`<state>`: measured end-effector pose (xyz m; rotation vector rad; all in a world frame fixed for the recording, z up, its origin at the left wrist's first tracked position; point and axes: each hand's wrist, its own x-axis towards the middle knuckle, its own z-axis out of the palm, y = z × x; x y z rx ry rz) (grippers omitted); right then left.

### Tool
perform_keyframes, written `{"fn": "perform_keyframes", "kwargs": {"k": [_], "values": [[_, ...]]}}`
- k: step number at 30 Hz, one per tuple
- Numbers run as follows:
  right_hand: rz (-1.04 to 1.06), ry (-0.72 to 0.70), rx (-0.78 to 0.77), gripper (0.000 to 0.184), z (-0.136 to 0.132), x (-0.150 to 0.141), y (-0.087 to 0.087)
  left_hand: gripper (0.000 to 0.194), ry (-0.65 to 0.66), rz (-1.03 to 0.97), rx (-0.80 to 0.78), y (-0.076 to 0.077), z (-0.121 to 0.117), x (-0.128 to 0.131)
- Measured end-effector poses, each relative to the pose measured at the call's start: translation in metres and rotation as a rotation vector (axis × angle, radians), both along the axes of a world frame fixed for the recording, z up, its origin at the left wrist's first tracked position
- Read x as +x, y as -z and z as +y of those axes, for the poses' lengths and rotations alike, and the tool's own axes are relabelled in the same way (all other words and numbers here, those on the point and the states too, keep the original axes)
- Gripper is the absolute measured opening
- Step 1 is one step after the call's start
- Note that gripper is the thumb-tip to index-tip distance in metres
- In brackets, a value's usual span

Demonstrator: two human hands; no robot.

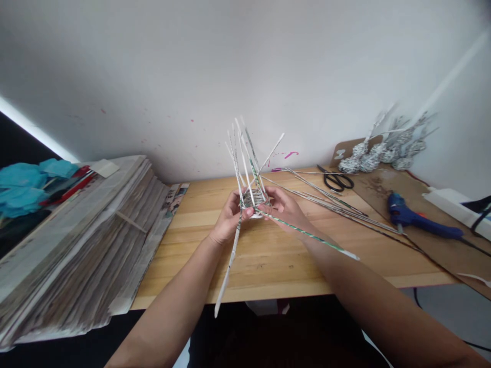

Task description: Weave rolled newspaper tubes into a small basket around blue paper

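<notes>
Your left hand (229,217) and right hand (287,208) pinch the small woven paper basket (251,197) between them, equally near, its stakes (246,171) mostly upright, the green-striped strand (307,233) slanting rightward toward you.

Rough ppr basket (252,197), smooth wd tbl (192,245)

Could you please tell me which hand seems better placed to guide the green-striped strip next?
Probably the right hand: the green-striped strip leaves the woven piece close to it and runs out on that side. The left hand holds the piece's other side, farther from the strip's loose end.
</notes>
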<state>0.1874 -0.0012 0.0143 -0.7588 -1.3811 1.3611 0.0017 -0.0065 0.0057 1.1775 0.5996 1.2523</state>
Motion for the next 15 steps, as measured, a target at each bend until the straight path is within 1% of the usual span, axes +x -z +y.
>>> {"fn": "perform_keyframes", "kwargs": {"k": [3,6,11,15], "values": [[-0.017,0.003,0.0,0.053,0.0001,0.0004,-0.0014,0.063,-0.021,0.006,-0.011,-0.0007,-0.0003,0.0009],[-0.015,0.001,-0.017,0.055,0.0018,0.0013,-0.0014,0.065,-0.014,0.01,-0.027,-0.0035,-0.0017,0.0014],[-0.054,-0.106,-0.074,0.058,0.0032,0.0034,-0.004,0.063,0.021,0.026,-0.031,-0.0073,-0.0031,0.0008],[-0.065,-0.131,-0.059,0.059,0.0031,0.0023,-0.0043,0.067,0.018,0.035,0.003,-0.0089,-0.0031,0.0011]]}}
